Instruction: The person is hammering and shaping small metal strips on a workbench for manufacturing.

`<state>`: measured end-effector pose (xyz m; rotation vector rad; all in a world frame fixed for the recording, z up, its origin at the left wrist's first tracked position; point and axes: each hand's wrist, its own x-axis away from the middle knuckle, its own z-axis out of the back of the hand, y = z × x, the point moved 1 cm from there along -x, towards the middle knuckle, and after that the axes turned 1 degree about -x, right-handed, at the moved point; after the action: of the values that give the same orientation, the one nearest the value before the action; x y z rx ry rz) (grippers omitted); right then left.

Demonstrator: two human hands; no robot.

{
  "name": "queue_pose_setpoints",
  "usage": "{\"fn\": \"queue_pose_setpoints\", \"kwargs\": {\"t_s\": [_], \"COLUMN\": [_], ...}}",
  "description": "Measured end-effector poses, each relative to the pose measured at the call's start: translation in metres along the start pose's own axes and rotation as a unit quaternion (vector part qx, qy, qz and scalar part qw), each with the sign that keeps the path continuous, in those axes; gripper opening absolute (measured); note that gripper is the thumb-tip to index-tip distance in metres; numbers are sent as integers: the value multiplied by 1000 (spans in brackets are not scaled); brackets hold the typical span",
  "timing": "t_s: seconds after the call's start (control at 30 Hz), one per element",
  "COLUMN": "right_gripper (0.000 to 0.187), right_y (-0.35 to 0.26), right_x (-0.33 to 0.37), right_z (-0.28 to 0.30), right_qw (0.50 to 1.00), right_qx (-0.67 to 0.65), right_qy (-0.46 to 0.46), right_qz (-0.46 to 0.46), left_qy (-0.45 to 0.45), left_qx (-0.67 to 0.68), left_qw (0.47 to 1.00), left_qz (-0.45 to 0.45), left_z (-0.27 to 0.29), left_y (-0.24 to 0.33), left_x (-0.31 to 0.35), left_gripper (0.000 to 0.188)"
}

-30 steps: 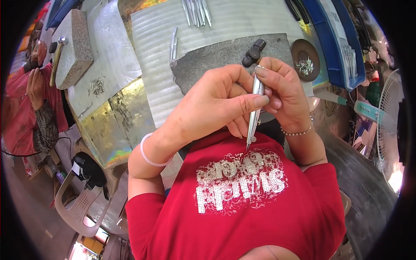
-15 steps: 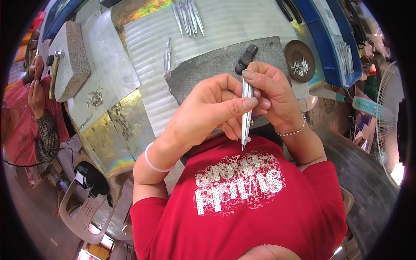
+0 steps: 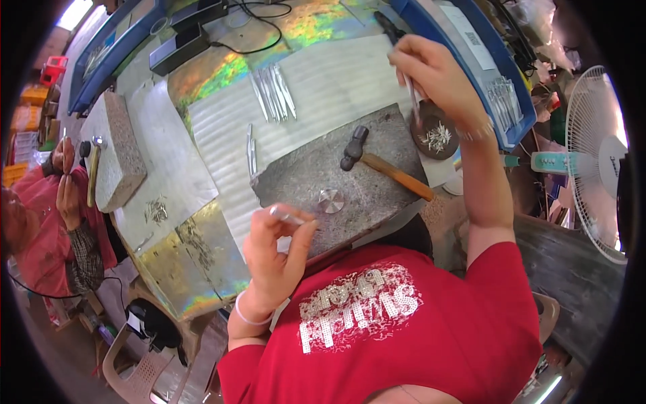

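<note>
Head view: a worktop fills the upper middle, partly covered by a white foam sheet; a long blue tray runs along its right side; a grey stone slab lies on the near part of the sheet, close to the person; the right hand, its fingers nearly closed, pinches a slim stick slanting down toward a bowl; whether the tip touches anything I cannot tell; the left hand, loosely curled with the thumb toward the fingers, has hold of a silver tool, partly hidden by them, near the slab's front left edge; a hammer with a wooden handle rests on the slab; a row of thin metal rods lies farther back on the sheet; the round brown bowl sits just beside the slab's right edge; a round metal disc lies on the slab, between the left hand and the hammer; small silver pins are heaped in the bowl.
</note>
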<state>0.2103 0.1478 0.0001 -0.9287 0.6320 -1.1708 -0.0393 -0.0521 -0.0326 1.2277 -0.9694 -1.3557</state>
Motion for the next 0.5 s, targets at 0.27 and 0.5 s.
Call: {"fn": "queue_pose_setpoints", "kwargs": {"t_s": [0.27,0.5], "right_gripper": [20,31], "right_y": [101,1], "right_x": [-75,69], "right_z": [-3,-29], "right_qw": [941,972], "right_qx": [326,204], "right_qy": [49,-23], "right_qz": [82,116], "left_qy": [-38,-85], "left_qx": [-191,-88], "left_qw": [979,992], "left_qz": [-53,11], "left_z": [-7,1], "left_y": [-12,-16], "left_x": [9,5], "left_gripper": [22,10]}}
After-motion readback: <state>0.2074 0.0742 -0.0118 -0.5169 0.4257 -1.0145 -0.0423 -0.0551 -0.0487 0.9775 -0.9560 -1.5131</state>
